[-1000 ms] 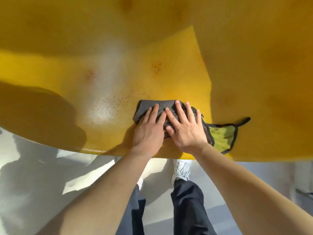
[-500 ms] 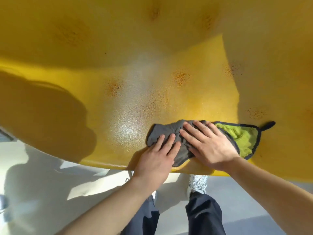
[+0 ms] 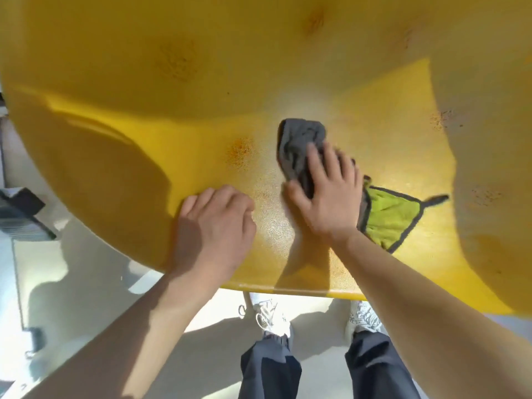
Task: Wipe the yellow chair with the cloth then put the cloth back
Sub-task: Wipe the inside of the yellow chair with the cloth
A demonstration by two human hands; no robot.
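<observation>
The yellow chair fills the upper view, its curved seat speckled with orange-brown stains. A grey cloth with a green corner and dark trim lies bunched on the seat. My right hand lies flat over the cloth's middle and presses it down, fingers spread. The green corner sticks out to the right of that wrist. My left hand rests on the bare seat near the front edge, left of the cloth, fingers curled and nothing in it.
The seat's front edge runs just above my white shoes and dark trousers. A pale floor lies below. A dark object sits at the far left, beside the chair.
My left hand has come off the cloth and now rests on the bare seat to its left. My right hand has pushed the cloth further up the seat.
</observation>
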